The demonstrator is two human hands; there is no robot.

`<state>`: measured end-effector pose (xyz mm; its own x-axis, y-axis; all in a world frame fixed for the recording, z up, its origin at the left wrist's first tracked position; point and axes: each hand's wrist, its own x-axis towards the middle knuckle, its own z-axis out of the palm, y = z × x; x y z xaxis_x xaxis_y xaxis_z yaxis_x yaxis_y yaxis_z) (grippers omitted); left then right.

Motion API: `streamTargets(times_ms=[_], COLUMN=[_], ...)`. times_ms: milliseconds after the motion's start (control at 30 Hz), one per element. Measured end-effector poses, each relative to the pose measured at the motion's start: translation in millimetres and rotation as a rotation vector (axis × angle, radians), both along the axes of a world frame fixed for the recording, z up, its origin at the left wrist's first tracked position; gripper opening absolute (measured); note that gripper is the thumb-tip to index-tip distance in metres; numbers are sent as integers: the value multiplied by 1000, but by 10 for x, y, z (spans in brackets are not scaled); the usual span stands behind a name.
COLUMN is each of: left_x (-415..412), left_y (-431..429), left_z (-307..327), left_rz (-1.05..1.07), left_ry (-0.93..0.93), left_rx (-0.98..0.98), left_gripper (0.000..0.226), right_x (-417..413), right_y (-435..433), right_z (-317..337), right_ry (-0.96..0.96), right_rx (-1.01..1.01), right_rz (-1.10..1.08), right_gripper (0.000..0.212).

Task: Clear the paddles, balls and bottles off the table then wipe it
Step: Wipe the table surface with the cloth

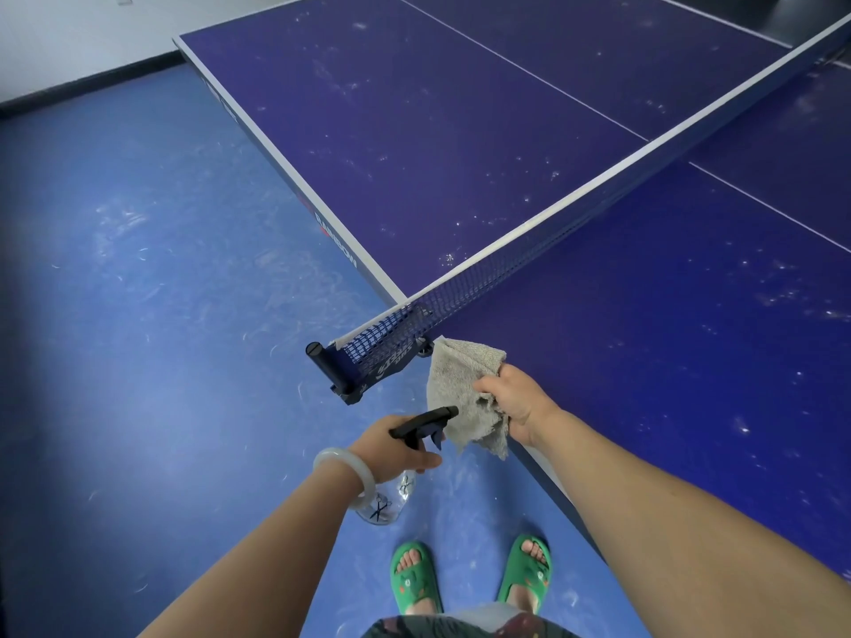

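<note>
The dark blue table-tennis table fills the upper right, its surface speckled with white marks and dust. My right hand grips a crumpled grey cloth at the table's near edge, beside the net clamp; part of the cloth hangs over the edge. My left hand holds a clear spray bottle by its black trigger head, out over the floor just left of the table, nozzle toward the cloth. No paddles, balls or drink bottles are in view on the table.
The net runs diagonally from its black clamp post at the near side edge to the upper right. Blue scuffed floor lies to the left. My feet in green slippers stand close to the table's edge.
</note>
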<state>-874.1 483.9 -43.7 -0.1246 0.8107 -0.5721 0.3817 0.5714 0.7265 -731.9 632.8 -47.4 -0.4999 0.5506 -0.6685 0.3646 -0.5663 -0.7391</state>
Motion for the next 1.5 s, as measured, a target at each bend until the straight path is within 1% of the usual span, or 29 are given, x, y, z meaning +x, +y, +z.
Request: streamTargets(times_ms=[233, 367, 467, 533, 633, 767, 800, 867, 933, 967, 1067, 1167, 1233, 1267, 1333, 1400, 1433, 1467, 1500], left_x=[-26, -60, -47, -42, -19, 16, 24, 45, 79, 97, 118, 123, 122, 124, 132, 135, 141, 143, 142], left_y=[88, 145, 216, 297, 528, 915, 1021, 1201, 1370, 1441, 1582, 1664, 1695, 1707, 1735, 1738, 1738, 1727, 1714], left_z=[-42, -54, -46, -17, 56, 167, 191, 222, 249, 250, 211, 142, 75, 51, 11, -13, -7, 2, 2], left_rz=[119, 131, 180, 285, 401, 403, 406, 450, 522, 559, 636, 701, 749, 768, 808, 828, 834, 837, 838], left_ry=[2, 19, -13, -37, -33, -59, -67, -73, -93, -103, -117, -139, -152, -150, -148, -157, -160, -161, -161], left_rx=[28, 49, 136, 190, 254, 330, 345, 363, 389, 395, 392, 399, 418, 426, 438, 448, 452, 457, 463], left_gripper=[19, 10, 20, 24, 21, 24, 22, 11, 13, 13, 25, 21, 16, 14, 14, 14, 13, 11, 12], right_x=[41, 61, 96, 141, 234, 353, 385, 449, 493, 501, 463, 348, 256, 219, 171, 178, 188, 202, 216], right_y=[25, 55, 90, 121, 222, 406, 459, 542, 642, 704, 951, 1226, 1388, 1471, 1605, 1666, 1669, 1656, 1628], right_z=[3, 21, 22, 18, 45, 59, 57, 55, 57, 64, 115, 184, 229, 238, 296, 282, 238, 166, 97], right_ry=[-17, -15, -23, -28, -31, -24, -17, -12, -18, -27, -34, -7, -20, -45, -106, -73, -31, -19, -53], right_rx=[1, -1, -1, -1, 10, 14, 11, -1, -10, -5, 71, 130, 189, 259, 453, 570, 564, 530, 500], right_rz=[-18, -28, -46, -57, -57, -84, -98, -132, -177, -198, -266, -299, -258, -219, -87, 109, 226, 351, 455], right_gripper=[28, 28, 27, 26, 26, 25, 25, 24, 22, 22, 26, 27, 27, 29, 38, 51, 55, 53, 44])
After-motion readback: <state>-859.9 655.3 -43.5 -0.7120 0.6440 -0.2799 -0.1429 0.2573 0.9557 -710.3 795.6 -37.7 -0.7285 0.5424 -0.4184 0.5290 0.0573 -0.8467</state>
